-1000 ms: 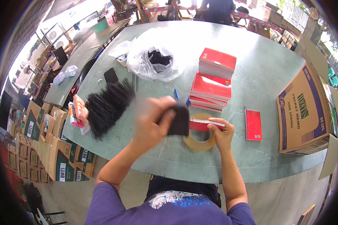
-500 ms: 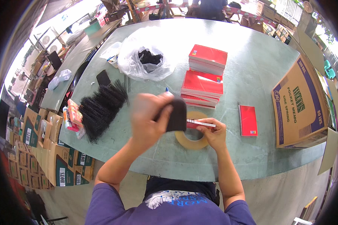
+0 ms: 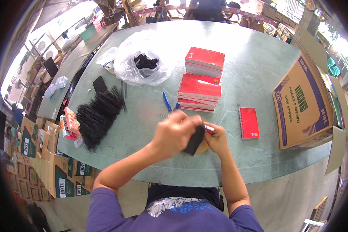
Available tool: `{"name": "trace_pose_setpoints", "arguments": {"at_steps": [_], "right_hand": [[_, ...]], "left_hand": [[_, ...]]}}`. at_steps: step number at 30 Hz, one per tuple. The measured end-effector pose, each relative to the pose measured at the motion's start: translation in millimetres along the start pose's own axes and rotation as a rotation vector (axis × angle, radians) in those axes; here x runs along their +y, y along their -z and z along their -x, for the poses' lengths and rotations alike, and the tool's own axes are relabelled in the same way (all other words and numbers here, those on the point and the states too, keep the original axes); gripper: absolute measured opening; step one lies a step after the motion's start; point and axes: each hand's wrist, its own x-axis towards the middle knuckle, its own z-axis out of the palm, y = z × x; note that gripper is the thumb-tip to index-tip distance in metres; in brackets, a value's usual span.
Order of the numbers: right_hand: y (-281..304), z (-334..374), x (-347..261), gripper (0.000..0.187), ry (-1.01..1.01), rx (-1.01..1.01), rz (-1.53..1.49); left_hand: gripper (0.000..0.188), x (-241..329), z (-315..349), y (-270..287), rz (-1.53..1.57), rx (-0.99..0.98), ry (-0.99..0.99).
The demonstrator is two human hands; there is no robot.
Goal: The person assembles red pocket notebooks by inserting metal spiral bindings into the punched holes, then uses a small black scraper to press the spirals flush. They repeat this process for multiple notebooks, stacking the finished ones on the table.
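Note:
My right hand (image 3: 217, 139) grips a small notebook (image 3: 209, 128), seen nearly edge-on, its far part hidden behind my left fingers. My left hand (image 3: 176, 130) is closed and somewhat blurred, with a dark flat pad (image 3: 195, 141) hanging from its fingertips against the notebook. Beneath the pad shows a little of a tan tape roll (image 3: 203, 147) lying on the table. Blue-handled pliers (image 3: 166, 101) rest beyond my left hand. A faint, smeared wire coil (image 3: 161, 115) appears beside that hand; whether my fingers touch it is unclear.
Stacked red notebooks (image 3: 200, 87) stand ahead on the green table (image 3: 150, 164), and a single red notebook (image 3: 249, 122) lies to the right. A cardboard box (image 3: 303, 106) sits at the right edge. Black spiral coils (image 3: 98, 116) and a plastic bag (image 3: 123, 63) occupy the left side.
My left hand has moved right and down with the dark pad, closer to my right hand. The pliers, mostly hidden before, now show. The tape roll is more covered.

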Motion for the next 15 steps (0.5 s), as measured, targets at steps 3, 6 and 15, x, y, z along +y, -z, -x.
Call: {"name": "trace_pose_setpoints", "arguments": {"at_steps": [3,6,15], "right_hand": [[1,-2,7,0.024,-0.032,0.005,-0.118],[3,-2,6,0.027,-0.059,-0.040,-0.066],[-12,-9,-14,0.024,0.065,0.003,-0.077]], "left_hand": [[0.030,-9,-8,-8,0.065,0.156,-0.042],[0.028,-12,2,-5,0.082,-0.207,0.056],[0.031,-46,65,63,-0.602,-0.245,-0.033]]}}
